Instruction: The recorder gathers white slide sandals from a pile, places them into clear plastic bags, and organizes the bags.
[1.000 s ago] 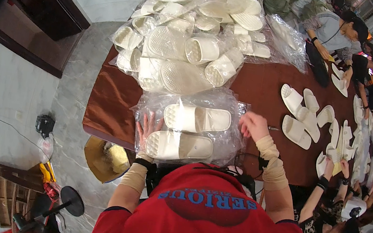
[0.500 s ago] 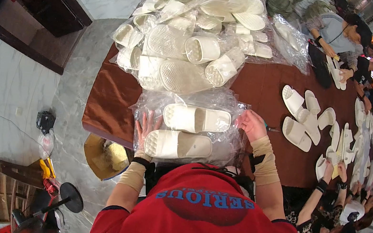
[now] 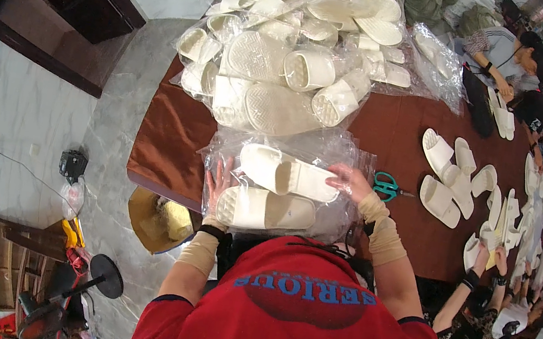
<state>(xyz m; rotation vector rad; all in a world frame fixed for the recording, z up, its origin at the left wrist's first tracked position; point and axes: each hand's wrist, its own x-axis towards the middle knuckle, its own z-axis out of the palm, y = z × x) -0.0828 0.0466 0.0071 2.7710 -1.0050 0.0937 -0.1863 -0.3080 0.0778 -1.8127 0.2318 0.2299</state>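
Left fingers point(image 3: 220, 172) spread wide; right fingers point(image 3: 341, 172) at a slipper point(image 3: 266, 167), grip unclear; bagged slippers point(image 3: 258, 57) heaped, loose slippers point(image 3: 439, 200) unbagged.

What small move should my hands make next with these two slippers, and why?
I'd probably nudge the far slipper straighter with your right hand, which is at its right end: that end slants toward the near slipper, while your left hand is spread at the left side of the plastic bag.
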